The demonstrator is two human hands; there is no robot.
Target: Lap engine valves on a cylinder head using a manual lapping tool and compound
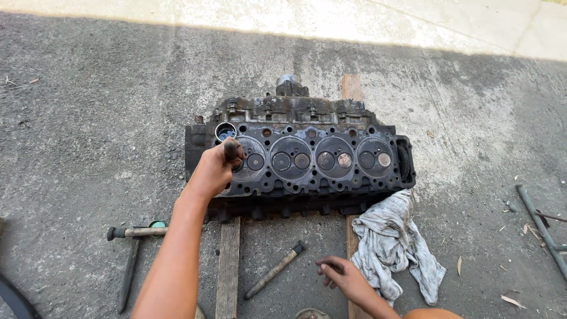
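Note:
A black, sooty engine cylinder head (307,162) lies on two wooden planks (229,266) on the concrete, its valve side facing up with several round combustion chambers. My left hand (214,171) rests on the head's left end, gripping a dark cylindrical tool handle (231,149) held upright over the leftmost chamber. A small round tin (225,131) sits on the head just above that hand. My right hand (342,277) hovers low near the ground with fingers curled, beside a grey rag (393,242); whether it holds something small I cannot tell.
A wooden-handled tool (274,270) lies on the ground between the planks. A hammer (134,233) and a dark bar (128,275) lie at the left by a small green lid (157,224). Metal rods (540,227) lie at the right. Sunlit pavement runs along the top.

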